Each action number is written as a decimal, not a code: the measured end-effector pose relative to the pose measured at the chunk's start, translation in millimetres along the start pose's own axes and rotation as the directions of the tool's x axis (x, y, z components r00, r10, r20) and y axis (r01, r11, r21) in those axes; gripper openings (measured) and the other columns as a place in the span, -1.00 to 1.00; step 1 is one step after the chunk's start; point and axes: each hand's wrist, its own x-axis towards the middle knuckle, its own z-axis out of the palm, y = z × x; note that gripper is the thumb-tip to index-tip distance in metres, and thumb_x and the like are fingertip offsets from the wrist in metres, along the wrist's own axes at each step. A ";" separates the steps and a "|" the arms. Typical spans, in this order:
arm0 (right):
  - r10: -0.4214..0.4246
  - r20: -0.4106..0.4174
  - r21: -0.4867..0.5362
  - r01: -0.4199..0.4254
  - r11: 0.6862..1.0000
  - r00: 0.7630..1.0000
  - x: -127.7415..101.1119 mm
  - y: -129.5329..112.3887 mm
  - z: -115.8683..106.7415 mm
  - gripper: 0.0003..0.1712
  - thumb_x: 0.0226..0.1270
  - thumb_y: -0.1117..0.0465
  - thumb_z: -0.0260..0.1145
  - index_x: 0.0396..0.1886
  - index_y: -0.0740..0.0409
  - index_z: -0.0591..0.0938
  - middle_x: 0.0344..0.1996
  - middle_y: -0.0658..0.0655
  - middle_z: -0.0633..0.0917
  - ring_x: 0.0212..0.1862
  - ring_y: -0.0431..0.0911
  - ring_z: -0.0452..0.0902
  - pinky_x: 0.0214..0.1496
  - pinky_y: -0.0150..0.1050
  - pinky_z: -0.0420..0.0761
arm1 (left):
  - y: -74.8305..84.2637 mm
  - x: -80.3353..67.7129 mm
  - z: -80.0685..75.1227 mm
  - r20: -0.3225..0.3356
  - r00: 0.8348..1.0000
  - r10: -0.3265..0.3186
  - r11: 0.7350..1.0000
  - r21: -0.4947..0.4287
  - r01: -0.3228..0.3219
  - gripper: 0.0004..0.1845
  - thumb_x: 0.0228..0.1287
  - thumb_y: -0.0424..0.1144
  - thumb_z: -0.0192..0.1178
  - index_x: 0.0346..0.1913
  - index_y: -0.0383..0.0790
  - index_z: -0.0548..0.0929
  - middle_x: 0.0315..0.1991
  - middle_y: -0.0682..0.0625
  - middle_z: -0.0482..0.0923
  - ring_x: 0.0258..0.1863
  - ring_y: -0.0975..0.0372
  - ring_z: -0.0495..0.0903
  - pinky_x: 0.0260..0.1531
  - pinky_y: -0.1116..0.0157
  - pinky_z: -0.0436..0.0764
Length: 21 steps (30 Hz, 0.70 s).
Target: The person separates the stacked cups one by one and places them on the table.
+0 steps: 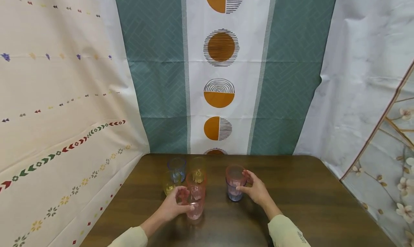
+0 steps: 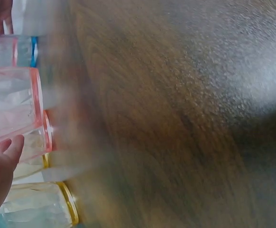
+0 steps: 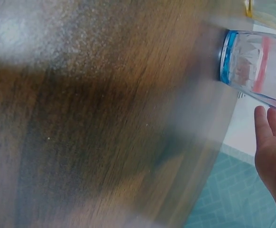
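Several clear coloured plastic cups stand on a dark wooden table. My left hand grips the lower pink cup of a pink stack; in the left wrist view the thumb lies against a pink cup. My right hand is cupped beside a blue cup with a pink cup nested inside. Its fingers look straight and lie just beside the blue-rimmed cup.
Behind the left hand stand a blue cup, a yellow cup and a lower yellow cup. Patterned curtains hang close behind the table and at both sides. Bare tabletop lies to the right.
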 end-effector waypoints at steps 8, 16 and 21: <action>0.004 -0.007 0.011 -0.004 1.000 1.000 -0.3 -3.0 -1.9 -0.04 0.07 0.16 0.58 0.43 0.26 0.33 0.34 0.27 0.46 0.33 0.23 0.38 0.31 0.14 0.40 | -5.8 1.3 2.1 0.060 0.998 -0.006 1.000 -0.022 0.007 -0.20 0.05 -0.39 0.48 0.27 -0.51 0.22 0.17 -0.30 0.39 0.21 -0.12 0.38 0.24 -0.06 0.42; 0.004 -0.004 0.018 -0.004 1.000 1.000 -2.6 -0.4 0.6 -0.05 0.08 0.18 0.58 0.44 0.27 0.33 0.35 0.25 0.46 0.33 0.21 0.38 0.31 0.13 0.40 | -11.7 0.4 -5.2 0.135 0.991 -0.021 0.998 -0.056 0.029 -0.15 0.10 -0.44 0.43 0.34 -0.53 0.12 0.27 -0.38 0.32 0.34 -0.28 0.24 0.23 0.03 0.45; 0.005 -0.008 0.024 -0.005 1.000 1.000 -2.3 -2.1 0.6 -0.06 0.07 0.19 0.58 0.42 0.27 0.35 0.34 0.27 0.47 0.33 0.24 0.38 0.30 0.14 0.40 | -7.6 0.4 -8.7 0.130 0.991 -0.038 0.999 -0.014 0.040 0.00 0.08 -0.35 0.47 0.44 -0.47 0.02 0.31 -0.38 0.25 0.34 -0.26 0.23 0.17 0.14 0.50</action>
